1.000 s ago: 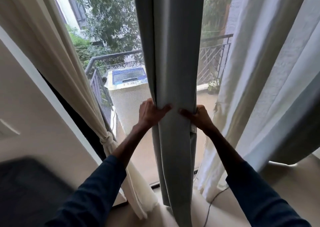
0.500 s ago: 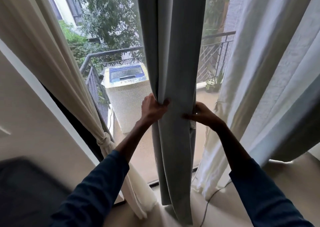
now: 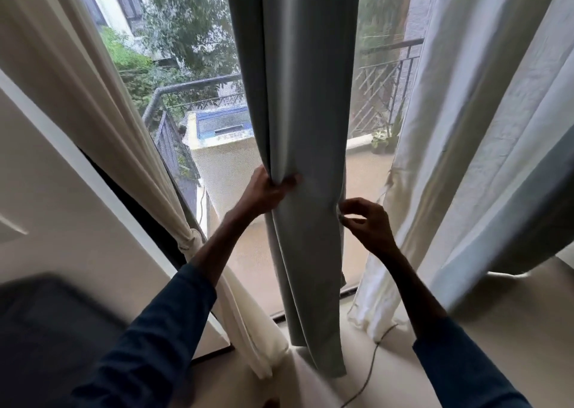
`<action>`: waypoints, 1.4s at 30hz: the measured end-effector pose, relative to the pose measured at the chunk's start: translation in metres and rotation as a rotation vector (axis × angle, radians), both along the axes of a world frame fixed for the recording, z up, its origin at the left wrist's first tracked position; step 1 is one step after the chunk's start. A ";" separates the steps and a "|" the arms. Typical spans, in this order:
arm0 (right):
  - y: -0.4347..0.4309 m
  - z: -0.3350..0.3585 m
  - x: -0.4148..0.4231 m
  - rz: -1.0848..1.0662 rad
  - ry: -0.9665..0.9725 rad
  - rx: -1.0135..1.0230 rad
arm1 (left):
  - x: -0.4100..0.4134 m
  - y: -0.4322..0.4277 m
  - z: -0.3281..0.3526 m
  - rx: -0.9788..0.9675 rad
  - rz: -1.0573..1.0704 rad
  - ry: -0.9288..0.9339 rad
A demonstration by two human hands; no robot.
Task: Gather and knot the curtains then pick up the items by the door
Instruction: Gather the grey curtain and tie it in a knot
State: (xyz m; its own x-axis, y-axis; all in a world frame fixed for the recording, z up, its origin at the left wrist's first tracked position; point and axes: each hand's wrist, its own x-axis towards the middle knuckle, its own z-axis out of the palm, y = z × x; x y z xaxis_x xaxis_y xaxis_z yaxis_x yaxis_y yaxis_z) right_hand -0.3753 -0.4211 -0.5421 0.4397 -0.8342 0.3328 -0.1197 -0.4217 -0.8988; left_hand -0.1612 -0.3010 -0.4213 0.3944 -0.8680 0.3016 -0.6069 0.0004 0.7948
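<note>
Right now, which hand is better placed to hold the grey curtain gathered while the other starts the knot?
Probably the left hand: it grips a thick fold of the grey curtain. The right hand only pinches the curtain's right edge, so it is freer to move.

Left hand (image 3: pixel 264 194) in a grip, right hand (image 3: pixel 368 224) in a pinch

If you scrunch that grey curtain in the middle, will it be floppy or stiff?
Probably floppy: the grey curtain bunches softly where the left hand grips it. Likely fairly heavy, since it hangs in straight, thick folds. Seemingly not slippery: the right hand pinches its edge.
</note>
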 end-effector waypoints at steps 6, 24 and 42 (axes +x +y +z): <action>0.014 -0.003 0.009 0.191 0.201 -0.063 | 0.010 0.012 0.003 0.014 -0.078 -0.019; -0.044 -0.019 -0.003 -0.107 0.622 -0.076 | 0.031 0.010 0.003 0.010 0.054 -0.053; -0.042 0.039 0.037 0.172 0.364 -0.116 | 0.039 0.001 0.002 0.006 0.050 -0.023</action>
